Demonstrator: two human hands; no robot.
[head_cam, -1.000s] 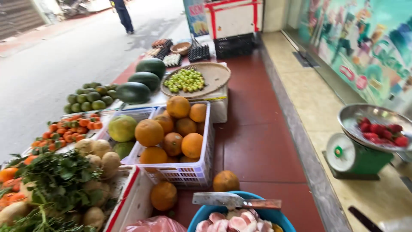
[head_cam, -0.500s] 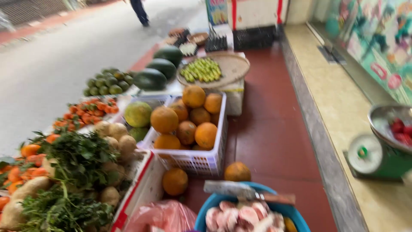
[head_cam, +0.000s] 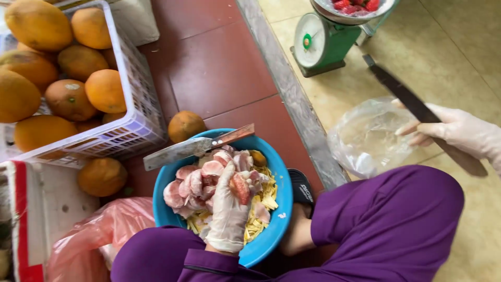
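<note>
A pink fruit segment (head_cam: pixel 240 188) is pinched by the gloved left hand (head_cam: pixel 228 214), fingers curled, w/ the hand resting in the blue bowl (head_cam: pixel 274 230) on pink segments (head_cam: pixel 201 177) & yellow peel strips (head_cam: pixel 263 201). The gloved right hand (head_cam: pixel 459 131) is closed round a dark knife (head_cam: pixel 404 96) & touches a clear plastic bag (head_cam: pixel 368 138) (on tan tile). A cleaver (head_cam: pixel 195 147) is laid across the bowl rim. Red tile floor (head_cam: pixel 219 68) lies beyond; orange fruit (head_cam: pixel 65 78) fills a white basket (head_cam: pixel 133 122), red fruit (head_cam: pixel 357 4) sits on a green scale (head_cam: pixel 323 44).
</note>
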